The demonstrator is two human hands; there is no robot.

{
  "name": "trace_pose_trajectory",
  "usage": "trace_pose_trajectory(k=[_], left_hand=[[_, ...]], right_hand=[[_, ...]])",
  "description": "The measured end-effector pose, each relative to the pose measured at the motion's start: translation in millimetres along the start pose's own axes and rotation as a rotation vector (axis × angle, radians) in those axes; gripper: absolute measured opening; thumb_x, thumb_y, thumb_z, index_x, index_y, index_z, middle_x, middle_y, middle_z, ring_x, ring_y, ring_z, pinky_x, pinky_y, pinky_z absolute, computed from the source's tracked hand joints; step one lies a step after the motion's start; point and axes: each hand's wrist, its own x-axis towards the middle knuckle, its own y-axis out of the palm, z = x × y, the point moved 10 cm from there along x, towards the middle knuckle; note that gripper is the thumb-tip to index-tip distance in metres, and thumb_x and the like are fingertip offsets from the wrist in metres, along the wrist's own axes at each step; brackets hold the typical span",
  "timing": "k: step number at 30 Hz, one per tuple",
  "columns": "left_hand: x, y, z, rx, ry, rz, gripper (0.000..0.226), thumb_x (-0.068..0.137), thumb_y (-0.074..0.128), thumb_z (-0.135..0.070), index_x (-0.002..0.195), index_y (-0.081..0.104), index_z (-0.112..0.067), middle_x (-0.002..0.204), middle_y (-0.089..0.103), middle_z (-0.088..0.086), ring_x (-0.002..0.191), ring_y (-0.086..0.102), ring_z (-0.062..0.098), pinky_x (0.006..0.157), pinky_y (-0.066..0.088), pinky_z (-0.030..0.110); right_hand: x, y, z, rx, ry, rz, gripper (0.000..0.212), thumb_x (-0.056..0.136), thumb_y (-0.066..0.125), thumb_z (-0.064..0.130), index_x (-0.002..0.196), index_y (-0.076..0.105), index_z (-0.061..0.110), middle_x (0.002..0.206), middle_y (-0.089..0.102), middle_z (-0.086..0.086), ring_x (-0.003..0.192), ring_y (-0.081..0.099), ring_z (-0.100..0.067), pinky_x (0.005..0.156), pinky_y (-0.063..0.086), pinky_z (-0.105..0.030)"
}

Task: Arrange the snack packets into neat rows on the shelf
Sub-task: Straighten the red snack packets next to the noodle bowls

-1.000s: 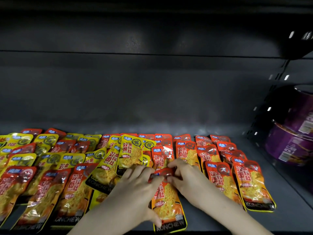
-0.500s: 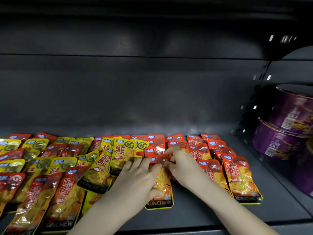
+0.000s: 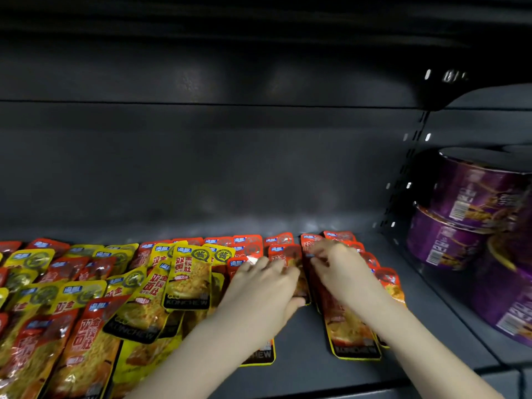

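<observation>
Right of centre on the shelf (image 3: 302,367), a red packet (image 3: 290,256) is pinched by the left hand (image 3: 263,286). Whether the right hand (image 3: 345,269) grips the neighbouring row (image 3: 349,335) cannot be told. Overlapped packets could be dragged askew if the packet is slid carelessly.

On the shelf (image 3: 311,355), one packet (image 3: 288,254) lies between your left grip (image 3: 264,286) and your right grip (image 3: 342,269). Left of the left grip spread overlapping packets (image 3: 190,275); a row of packets (image 3: 351,338) runs beneath the right grip; stacked tubs (image 3: 449,243) sit well to its right.
</observation>
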Motion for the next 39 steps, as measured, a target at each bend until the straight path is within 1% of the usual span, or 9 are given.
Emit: trace_pose_trajectory(k=[4,8,11,21,26,29,33,36,39], left_hand=[[42.5,14.7,-12.7,-0.037,-0.029,0.006,0.039,0.097,0.042,-0.038,0.127,0.045,-0.015,0.127,0.051,0.006,0.124,0.041,0.028,0.098,0.034,0.041],[71.1,30.4,-19.0,-0.024,-0.066,0.025,0.039,0.097,0.042,-0.035,0.126,0.045,-0.009,0.129,0.051,0.012,0.124,0.039,0.031,0.101,0.030,0.043],[80.9,44.4,-19.8,-0.032,-0.087,0.080,0.042,0.096,0.044,-0.035,0.127,0.044,-0.007,0.131,0.049,0.014,0.125,0.036,0.033,0.102,0.027,0.045],[84.1,49.9,-16.6,-0.067,-0.082,0.005,0.043,0.092,0.043,-0.035,0.125,0.044,-0.008,0.127,0.052,0.012,0.122,0.036,0.033,0.099,0.027,0.044],[85.3,49.9,-14.8,-0.064,-0.075,-0.082,0.041,0.075,0.043,-0.042,0.096,0.063,-0.012,0.092,0.069,0.005,0.094,0.058,0.031,0.077,0.046,0.042],[86.6,50.9,-14.4,-0.103,-0.065,-0.097,0.048,0.081,0.033,-0.042,0.106,0.060,-0.010,0.103,0.067,0.008,0.106,0.053,0.033,0.085,0.041,0.045],[86.8,53.4,-12.2,-0.116,-0.068,-0.037,0.043,0.094,0.038,-0.041,0.123,0.048,-0.011,0.128,0.054,0.007,0.124,0.035,0.030,0.098,0.028,0.044],[86.9,49.0,-5.1,-0.148,-0.088,-0.046,0.062,0.089,0.016,-0.052,0.125,0.050,-0.014,0.131,0.052,0.005,0.127,0.033,0.028,0.101,0.028,0.043],[84.3,38.2,9.6,-0.150,-0.128,-0.125,0.037,0.097,0.034,-0.028,0.127,0.051,-0.014,0.133,0.049,0.002,0.127,0.031,0.024,0.100,0.028,0.039]], right_hand=[[22.4,-14.2,-35.2,-0.071,0.082,-0.018,0.021,0.086,0.051,0.011,0.098,0.068,0.014,0.103,0.069,-0.008,0.102,0.061,-0.030,0.081,0.048,-0.034],[41.3,-2.3,-41.4,-0.109,0.038,0.044,0.012,0.085,0.048,0.013,0.080,0.057,0.019,0.095,0.069,-0.008,0.095,0.063,-0.033,0.068,0.044,-0.030],[46.2,10.8,-36.9,-0.175,-0.019,0.073,0.016,0.083,0.048,0.020,0.090,0.063,0.018,0.098,0.070,-0.007,0.096,0.062,-0.033,0.075,0.050,-0.036],[45.4,19.0,-29.7,-0.355,-0.121,0.013,0.033,0.088,0.042,0.017,0.112,0.062,0.027,0.119,0.063,0.003,0.113,0.051,-0.026,0.092,0.040,-0.032],[45.7,19.3,-29.4,-0.336,-0.127,0.027,0.038,0.088,0.041,0.015,0.119,0.060,0.028,0.122,0.063,0.003,0.116,0.048,-0.026,0.094,0.038,-0.032],[46.3,19.8,-31.4,-0.304,-0.119,0.033,0.038,0.088,0.041,0.015,0.119,0.061,0.028,0.122,0.063,0.002,0.116,0.048,-0.027,0.095,0.038,-0.033],[47.5,16.0,-32.3,-0.222,-0.113,0.030,0.036,0.091,0.041,0.014,0.118,0.063,0.025,0.121,0.064,0.001,0.118,0.049,-0.026,0.098,0.036,-0.030],[49.8,-1.8,-37.9,-0.082,-0.081,-0.045,0.028,0.092,0.047,0.012,0.112,0.067,0.016,0.113,0.068,-0.004,0.111,0.057,-0.027,0.095,0.042,-0.031],[50.5,-24.6,-50.1,0.049,-0.031,-0.124,0.019,0.090,0.055,0.011,0.101,0.070,0.015,0.103,0.072,-0.002,0.100,0.065,-0.022,0.085,0.047,-0.025]])
